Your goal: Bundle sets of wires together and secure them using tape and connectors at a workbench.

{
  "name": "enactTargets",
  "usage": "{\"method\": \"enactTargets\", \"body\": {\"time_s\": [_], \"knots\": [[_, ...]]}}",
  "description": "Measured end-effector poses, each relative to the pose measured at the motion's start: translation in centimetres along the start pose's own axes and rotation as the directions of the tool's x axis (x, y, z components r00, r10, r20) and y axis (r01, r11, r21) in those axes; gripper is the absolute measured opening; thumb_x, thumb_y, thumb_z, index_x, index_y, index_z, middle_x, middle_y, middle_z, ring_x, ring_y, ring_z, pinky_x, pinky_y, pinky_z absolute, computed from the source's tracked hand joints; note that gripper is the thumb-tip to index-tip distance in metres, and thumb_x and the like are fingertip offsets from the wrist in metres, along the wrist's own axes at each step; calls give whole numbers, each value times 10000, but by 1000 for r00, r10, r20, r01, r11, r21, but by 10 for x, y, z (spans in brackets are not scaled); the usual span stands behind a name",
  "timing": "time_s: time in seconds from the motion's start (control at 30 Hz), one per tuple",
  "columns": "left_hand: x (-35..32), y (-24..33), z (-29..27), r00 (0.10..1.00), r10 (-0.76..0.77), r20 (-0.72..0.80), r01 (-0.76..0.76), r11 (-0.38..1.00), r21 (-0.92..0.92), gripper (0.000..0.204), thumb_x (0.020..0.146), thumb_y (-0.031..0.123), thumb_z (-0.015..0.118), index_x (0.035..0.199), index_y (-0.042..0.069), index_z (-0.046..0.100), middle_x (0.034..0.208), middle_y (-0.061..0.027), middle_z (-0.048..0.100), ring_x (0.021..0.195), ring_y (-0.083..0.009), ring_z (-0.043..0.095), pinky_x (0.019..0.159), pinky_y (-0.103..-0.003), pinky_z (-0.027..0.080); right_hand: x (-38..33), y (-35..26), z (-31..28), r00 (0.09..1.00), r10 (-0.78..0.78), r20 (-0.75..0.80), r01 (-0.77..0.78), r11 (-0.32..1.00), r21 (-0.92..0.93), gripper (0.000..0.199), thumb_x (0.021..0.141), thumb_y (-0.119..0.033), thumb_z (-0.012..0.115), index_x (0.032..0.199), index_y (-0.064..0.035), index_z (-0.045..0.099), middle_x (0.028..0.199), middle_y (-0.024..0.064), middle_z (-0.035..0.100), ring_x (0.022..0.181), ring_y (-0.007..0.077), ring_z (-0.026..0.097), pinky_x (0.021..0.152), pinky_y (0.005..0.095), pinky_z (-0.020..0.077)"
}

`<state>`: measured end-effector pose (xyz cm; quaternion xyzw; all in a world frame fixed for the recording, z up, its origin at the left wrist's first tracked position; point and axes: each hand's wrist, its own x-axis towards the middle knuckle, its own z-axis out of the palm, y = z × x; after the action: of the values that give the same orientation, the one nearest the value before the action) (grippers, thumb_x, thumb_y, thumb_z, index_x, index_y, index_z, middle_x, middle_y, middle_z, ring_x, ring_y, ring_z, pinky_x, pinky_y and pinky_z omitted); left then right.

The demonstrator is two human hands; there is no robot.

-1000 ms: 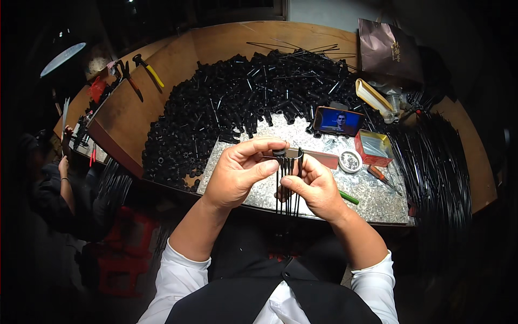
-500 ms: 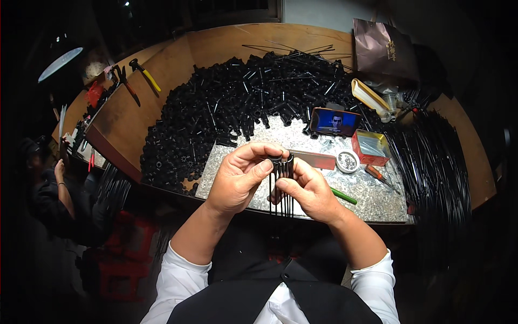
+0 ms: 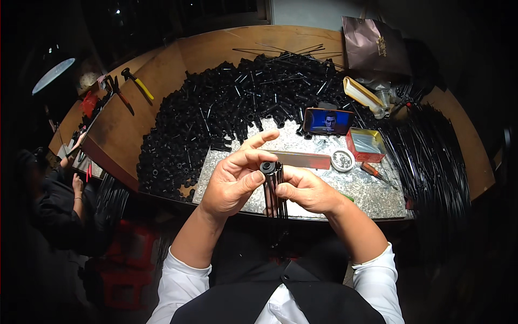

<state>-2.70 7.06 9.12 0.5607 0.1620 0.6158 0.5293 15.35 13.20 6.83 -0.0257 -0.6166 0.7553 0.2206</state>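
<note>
From my remote seat I judge the work to be far from finished: a huge heap of small black plastic tube pieces covers the round wooden table beyond the speckled grey stone slab, and a thick sheaf of long thin black rods lies at the right, while only 1 assembly is in hand. That assembly, a bundle of thin black rods topped by a round black plastic cap, sits upright between both hands just above the slab's near edge, its rods hanging down past the table rim. My left hand is curled around it, thumb and bent fingers pinching the cap from the left, with the forefinger lifted straight and free. My right hand is closed loosely, thumb and fingertips pressed against the rods just under the cap. Whether the cap is fully seated I cannot tell. Behind the hands lie a long flat metal bar, a propped phone with a lit screen, a small round white dish and a red box.
</note>
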Motion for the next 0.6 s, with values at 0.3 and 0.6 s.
{"method": "enactTargets", "body": {"time_s": [0.3, 0.6], "knots": [[11, 6, -9, 976, -73, 205, 70, 997, 24, 277, 803, 106, 706, 1056, -1, 668, 1287, -248, 497, 1182, -287, 507, 1006, -408, 397, 6, 5, -7, 985, 54, 161, -68, 995, 79, 413, 863, -363, 635, 1052, 1, 582, 878, 92, 626, 755, 219, 653, 699, 344, 543], [1, 15, -4, 966, -179, -187, 201, 974, 104, 565, 810, 206, 735, 1202, 16, 375, 941, -130, 643, 757, -128, 620, 659, -233, 499, 1, -7, 10, 987, -9, -158, -13, 991, -136, 213, 897, -143, 622, 1049, 4, 599, 1035, 102, 655, 862, 125, 615, 772, 293, 516]]}}
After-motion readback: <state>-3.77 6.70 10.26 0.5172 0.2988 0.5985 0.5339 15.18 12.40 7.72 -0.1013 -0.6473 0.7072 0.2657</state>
